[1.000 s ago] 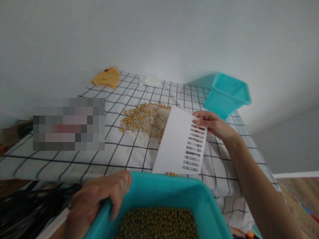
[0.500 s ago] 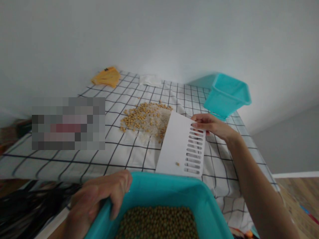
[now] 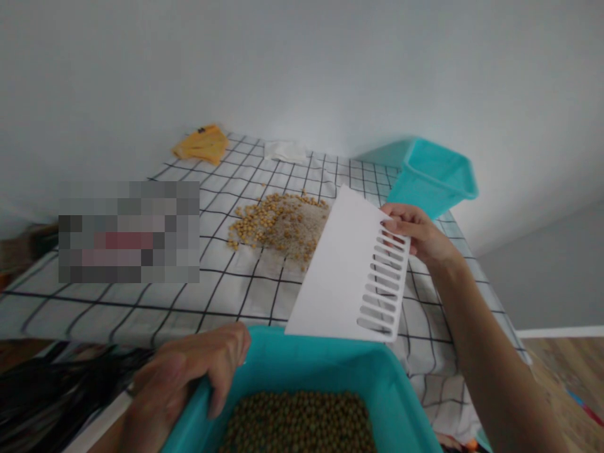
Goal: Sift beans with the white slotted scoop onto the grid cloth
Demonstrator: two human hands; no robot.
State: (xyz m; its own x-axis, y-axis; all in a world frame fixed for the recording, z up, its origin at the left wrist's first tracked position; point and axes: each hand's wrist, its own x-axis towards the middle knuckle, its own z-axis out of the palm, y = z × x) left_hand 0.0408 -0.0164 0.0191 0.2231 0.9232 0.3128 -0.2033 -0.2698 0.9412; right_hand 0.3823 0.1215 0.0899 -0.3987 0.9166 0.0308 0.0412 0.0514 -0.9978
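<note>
While the grip of the right hand (image 3: 418,234) pinches the slotted edge of a white board (image 3: 325,277) between thumb and fingers, the grip of the left hand (image 3: 189,368) is curled over the rim of a teal bin (image 3: 311,362) near its far left corner. The board slants, its lower edge beside the bin's far rim at the near edge of the desk (image 3: 155,305); whether board and bin touch cannot be told. Greenish-brown beans (image 3: 302,421) lie inside the bin. Beyond, toward the middle of the desk, spreads a heap of yellow beans (image 3: 250,223) and pale grains (image 3: 302,223), partly hidden by the board. A second teal bin (image 3: 431,182) occupies the far right corner. A yellow cloth (image 3: 202,145) lies at the far left corner; a white item (image 3: 284,151) rests along the far edge.
</note>
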